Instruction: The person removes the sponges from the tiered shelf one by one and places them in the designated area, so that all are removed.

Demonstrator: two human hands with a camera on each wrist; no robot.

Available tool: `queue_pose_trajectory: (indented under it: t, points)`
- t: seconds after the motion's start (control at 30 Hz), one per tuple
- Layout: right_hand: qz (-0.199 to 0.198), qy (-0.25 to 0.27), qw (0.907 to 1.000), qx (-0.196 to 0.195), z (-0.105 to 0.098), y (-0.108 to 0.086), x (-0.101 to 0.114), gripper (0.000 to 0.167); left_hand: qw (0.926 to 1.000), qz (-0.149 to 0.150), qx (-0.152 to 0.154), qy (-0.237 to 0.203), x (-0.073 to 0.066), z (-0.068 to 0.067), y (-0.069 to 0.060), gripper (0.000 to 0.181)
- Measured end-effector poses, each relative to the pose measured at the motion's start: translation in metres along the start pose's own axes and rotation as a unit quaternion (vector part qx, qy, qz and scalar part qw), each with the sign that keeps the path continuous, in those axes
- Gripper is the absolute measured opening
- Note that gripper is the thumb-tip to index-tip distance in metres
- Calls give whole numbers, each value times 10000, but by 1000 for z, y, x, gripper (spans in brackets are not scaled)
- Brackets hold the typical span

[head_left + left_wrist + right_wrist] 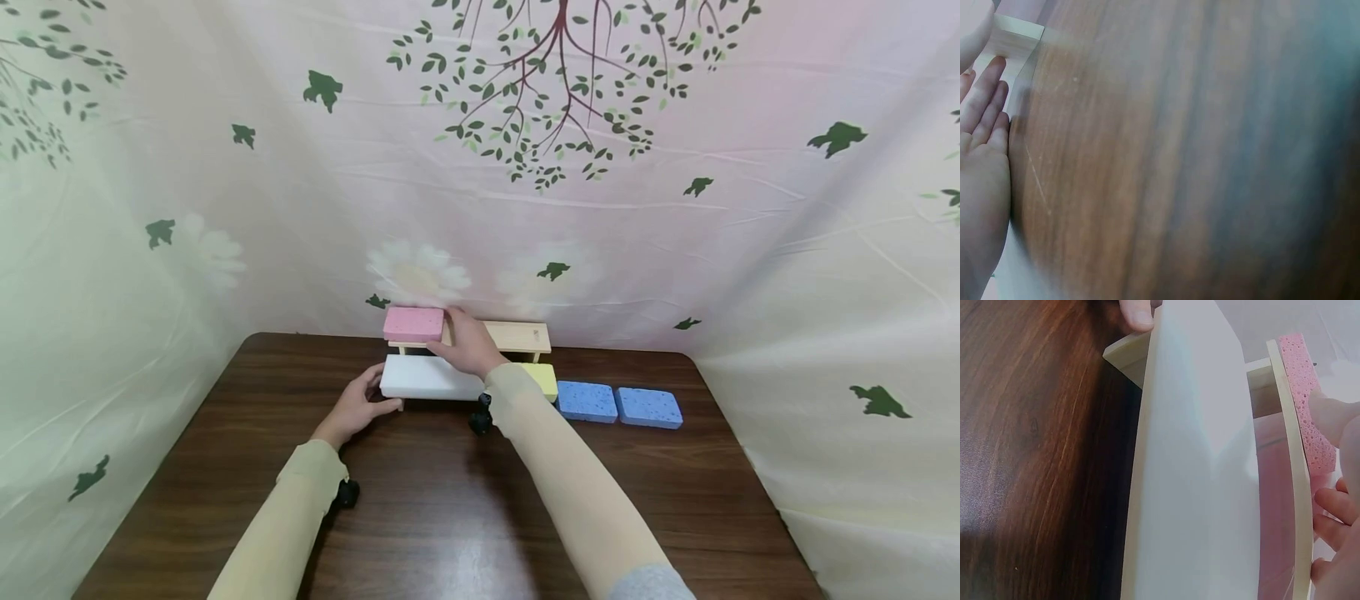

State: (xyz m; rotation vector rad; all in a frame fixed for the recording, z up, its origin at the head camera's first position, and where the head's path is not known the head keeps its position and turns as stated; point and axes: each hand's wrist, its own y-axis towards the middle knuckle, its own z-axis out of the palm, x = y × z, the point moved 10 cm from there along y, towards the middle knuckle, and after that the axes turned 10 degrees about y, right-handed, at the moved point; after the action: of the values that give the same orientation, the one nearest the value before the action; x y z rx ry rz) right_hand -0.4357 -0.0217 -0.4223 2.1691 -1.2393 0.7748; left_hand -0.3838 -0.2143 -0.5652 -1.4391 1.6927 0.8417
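Observation:
A wooden two-step stand (510, 336) is at the back of the table. On its upper step lies a pink sponge (413, 324), and my right hand (471, 343) grips the sponge's right end, thumb in front. A long smooth white block (427, 377) lies along the lower step (1138, 487), with a yellow sponge (542, 379) to its right, partly hidden by my right forearm. At the left end of the lower step, my left hand (356, 407) holds the stand beside the white block. Its thumb touches the step's front edge; in the left wrist view its fingers (988, 106) reach the wood.
Two blue sponges (587, 402) lie side by side on the dark wooden table (420, 517), right of the stand. A printed cloth (480, 217) with leaves and flowers hangs close behind the stand and along both sides. Black wrist cameras (347, 493) sit on the cuffs.

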Motion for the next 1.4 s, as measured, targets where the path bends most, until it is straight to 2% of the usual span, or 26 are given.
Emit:
queue_pose_trajectory:
  t: [0.27, 0.47, 0.67, 0.8, 0.9, 1.17, 1.4]
  points:
    - [192, -252, 9995, -34, 4, 5, -3, 78, 10000, -4, -5, 40, 0, -2, 0, 88]
    - [138, -579, 9982, -37, 6, 7, -1, 74, 10000, 28, 24, -25, -1, 0, 0, 88]
    - [-22, -779, 9969, -99, 8, 10, 0, 59, 10000, -12, 65, -48, -22, -1, -9, 84]
    - [64, -770, 9969, -163, 7, 11, 2, 49, 9999, 14, 66, -93, -36, -5, -14, 83]
    - [205, -683, 9972, -227, 7, 11, 1, 52, 9999, 28, 107, -42, -40, -6, -16, 81]
    - [404, -657, 9961, -419, 8, 11, 0, 64, 9999, -14, 43, -107, -39, -5, -19, 79]
    - [513, -491, 9966, -420, 6, 9, -1, 70, 10000, 36, 4, -93, -40, -6, -19, 79]
